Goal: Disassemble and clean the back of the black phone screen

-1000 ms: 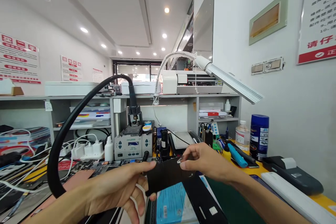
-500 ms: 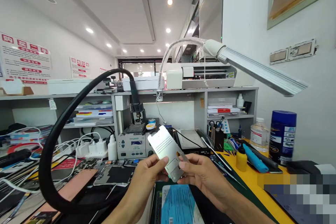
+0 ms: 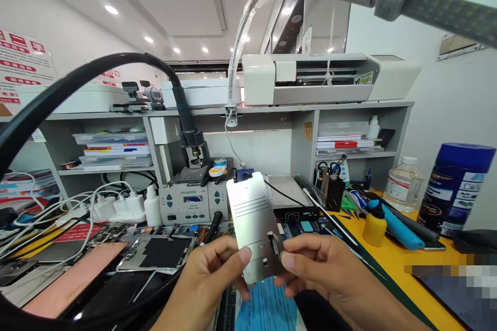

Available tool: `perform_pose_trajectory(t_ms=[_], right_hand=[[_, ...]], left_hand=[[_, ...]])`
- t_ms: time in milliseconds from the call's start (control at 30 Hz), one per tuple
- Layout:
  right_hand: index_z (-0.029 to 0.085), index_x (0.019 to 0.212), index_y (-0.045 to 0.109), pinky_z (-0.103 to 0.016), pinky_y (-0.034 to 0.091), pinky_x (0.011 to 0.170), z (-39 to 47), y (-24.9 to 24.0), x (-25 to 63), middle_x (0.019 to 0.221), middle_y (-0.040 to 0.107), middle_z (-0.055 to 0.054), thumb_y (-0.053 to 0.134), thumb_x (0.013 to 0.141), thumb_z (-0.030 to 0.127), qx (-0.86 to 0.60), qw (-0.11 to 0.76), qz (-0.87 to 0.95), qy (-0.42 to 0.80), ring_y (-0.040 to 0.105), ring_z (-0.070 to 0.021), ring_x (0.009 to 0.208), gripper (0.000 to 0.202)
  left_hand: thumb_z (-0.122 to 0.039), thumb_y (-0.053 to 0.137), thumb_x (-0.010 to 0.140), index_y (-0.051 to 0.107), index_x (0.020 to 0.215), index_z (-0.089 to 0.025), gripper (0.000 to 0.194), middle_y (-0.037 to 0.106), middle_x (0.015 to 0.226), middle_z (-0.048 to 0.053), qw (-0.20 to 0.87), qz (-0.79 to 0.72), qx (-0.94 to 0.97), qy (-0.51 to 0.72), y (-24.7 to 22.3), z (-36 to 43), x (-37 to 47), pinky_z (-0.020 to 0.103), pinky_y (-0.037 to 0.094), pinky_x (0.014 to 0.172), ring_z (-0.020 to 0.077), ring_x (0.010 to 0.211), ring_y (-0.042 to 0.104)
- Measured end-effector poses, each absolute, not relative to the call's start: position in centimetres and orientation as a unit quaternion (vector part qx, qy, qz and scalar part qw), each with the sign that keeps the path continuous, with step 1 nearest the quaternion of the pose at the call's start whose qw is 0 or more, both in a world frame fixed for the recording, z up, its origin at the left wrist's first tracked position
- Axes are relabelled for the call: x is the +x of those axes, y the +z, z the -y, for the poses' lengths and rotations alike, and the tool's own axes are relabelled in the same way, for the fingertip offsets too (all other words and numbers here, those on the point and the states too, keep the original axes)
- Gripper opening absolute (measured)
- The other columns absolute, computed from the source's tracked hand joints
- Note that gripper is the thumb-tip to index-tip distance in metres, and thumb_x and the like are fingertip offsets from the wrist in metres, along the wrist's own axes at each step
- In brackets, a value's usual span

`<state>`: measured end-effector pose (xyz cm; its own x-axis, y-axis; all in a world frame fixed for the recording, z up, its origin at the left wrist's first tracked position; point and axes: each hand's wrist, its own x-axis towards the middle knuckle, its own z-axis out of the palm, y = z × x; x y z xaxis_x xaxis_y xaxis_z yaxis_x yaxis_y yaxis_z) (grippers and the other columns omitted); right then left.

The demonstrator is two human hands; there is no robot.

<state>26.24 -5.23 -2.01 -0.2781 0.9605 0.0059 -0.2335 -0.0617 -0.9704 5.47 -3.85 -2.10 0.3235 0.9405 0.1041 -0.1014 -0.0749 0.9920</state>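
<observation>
A thin silver metal plate (image 3: 252,212) with slots and small cutouts is held up in front of the grey station. My left hand (image 3: 217,271) pinches its lower left edge, thumb on the face. My right hand (image 3: 314,264) has thumb and fingers closed at its lower right edge, beside a small raised flap. Below the plate lies a blue printed sheet (image 3: 266,305), partly covered by my hands.
A grey control station (image 3: 192,201) stands behind, its thick black hose (image 3: 97,64) arching across the left. Phone parts and a pink panel (image 3: 77,279) lie left. Right are a yellow bottle (image 3: 375,226), a clear bottle (image 3: 403,184) and a blue can (image 3: 456,189).
The view has moved closer to the bench and shelf. The plate is turned more upright, its slotted face more toward the camera, with both hands still on it.
</observation>
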Motion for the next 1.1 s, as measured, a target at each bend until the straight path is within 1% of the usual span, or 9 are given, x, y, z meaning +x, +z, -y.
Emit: perform_pose_trajectory(t_ms=[100, 200, 333, 500, 600, 733, 833, 967, 1100], right_hand=[[0.013, 0.090, 0.078, -0.027, 0.057, 0.068, 5.0, -2.3, 26.4, 0.081, 0.078, -0.007, 0.087, 0.072, 0.035, -0.364, 0.468, 0.478, 0.648, 0.073, -0.0180, 0.074, 0.029], [0.013, 0.085, 0.076, -0.027, 0.057, 0.066, 4.7, -2.6, 26.6, 0.077, 0.077, -0.007, 0.088, 0.071, 0.035, -0.363, 0.454, 0.485, 0.653, 0.074, -0.0188, 0.073, 0.027], [0.014, 0.081, 0.073, -0.025, 0.055, 0.062, 4.6, -3.0, 26.7, 0.070, 0.075, -0.004, 0.086, 0.073, 0.036, -0.362, 0.447, 0.498, 0.649, 0.073, -0.0172, 0.069, 0.026], [0.014, 0.083, 0.071, -0.025, 0.054, 0.063, 4.8, -2.7, 26.7, 0.072, 0.074, -0.004, 0.081, 0.079, 0.037, -0.377, 0.435, 0.543, 0.611, 0.072, -0.0162, 0.068, 0.025], [0.015, 0.084, 0.070, -0.026, 0.054, 0.063, 5.0, -2.4, 26.6, 0.070, 0.073, -0.003, 0.082, 0.077, 0.040, -0.399, 0.434, 0.543, 0.599, 0.071, -0.0169, 0.068, 0.028], [0.015, 0.086, 0.070, -0.026, 0.053, 0.065, 5.1, -2.4, 26.6, 0.069, 0.075, -0.005, 0.080, 0.078, 0.043, -0.420, 0.431, 0.551, 0.578, 0.069, -0.0174, 0.067, 0.030], [0.015, 0.087, 0.071, -0.027, 0.054, 0.064, 5.1, -2.5, 26.5, 0.069, 0.075, -0.005, 0.078, 0.078, 0.044, -0.437, 0.430, 0.567, 0.550, 0.070, -0.0185, 0.067, 0.031], [0.017, 0.082, 0.072, -0.028, 0.054, 0.066, 5.1, -2.6, 26.4, 0.068, 0.074, -0.003, 0.078, 0.078, 0.043, -0.457, 0.431, 0.597, 0.499, 0.070, -0.0197, 0.067, 0.027], [0.019, 0.077, 0.073, -0.026, 0.053, 0.066, 5.4, -2.7, 26.2, 0.071, 0.074, -0.003, 0.078, 0.078, 0.041, -0.476, 0.431, 0.609, 0.466, 0.072, -0.0208, 0.070, 0.023]], left_hand=[[-0.049, 0.069, 0.082, 0.072, 0.075, -0.014, 0.036, 0.066, 0.066, 0.005, 0.574, -0.383, 0.581, 0.431, -2.6, 3.8, 5.1, 0.030, 0.050, 0.062, 0.0178, 0.062, 0.061], [-0.049, 0.067, 0.084, 0.072, 0.076, -0.014, 0.036, 0.066, 0.064, 0.005, 0.566, -0.387, 0.592, 0.424, -2.7, 4.0, 4.9, 0.029, 0.049, 0.063, 0.0174, 0.061, 0.061], [-0.048, 0.060, 0.089, 0.070, 0.080, -0.015, 0.036, 0.067, 0.067, 0.005, 0.548, -0.383, 0.615, 0.419, -2.5, 4.1, 4.7, 0.031, 0.049, 0.066, 0.0191, 0.065, 0.063], [-0.048, 0.056, 0.092, 0.071, 0.081, -0.015, 0.037, 0.063, 0.069, 0.003, 0.535, -0.372, 0.635, 0.415, -2.4, 4.4, 4.7, 0.030, 0.049, 0.067, 0.0182, 0.067, 0.060], [-0.047, 0.055, 0.092, 0.071, 0.080, -0.016, 0.037, 0.062, 0.069, 0.003, 0.522, -0.367, 0.644, 0.421, -2.3, 4.5, 4.6, 0.030, 0.049, 0.067, 0.0184, 0.068, 0.060], [-0.047, 0.055, 0.092, 0.071, 0.081, -0.017, 0.036, 0.064, 0.071, 0.004, 0.505, -0.375, 0.655, 0.419, -2.4, 4.5, 4.4, 0.031, 0.048, 0.070, 0.0195, 0.069, 0.060], [-0.048, 0.055, 0.092, 0.069, 0.074, -0.018, 0.037, 0.063, 0.069, 0.003, 0.486, -0.383, 0.662, 0.423, -2.7, 4.3, 4.4, 0.029, 0.047, 0.069, 0.0191, 0.069, 0.060], [-0.050, 0.061, 0.087, 0.070, 0.072, -0.019, 0.036, 0.063, 0.069, 0.003, 0.425, -0.429, 0.672, 0.428, -3.2, 4.1, 4.6, 0.026, 0.044, 0.065, 0.0187, 0.069, 0.056], [-0.051, 0.060, 0.086, 0.070, 0.072, -0.019, 0.037, 0.065, 0.072, 0.004, 0.394, -0.452, 0.674, 0.431, -3.1, 4.5, 4.8, 0.027, 0.043, 0.064, 0.0203, 0.071, 0.056]])
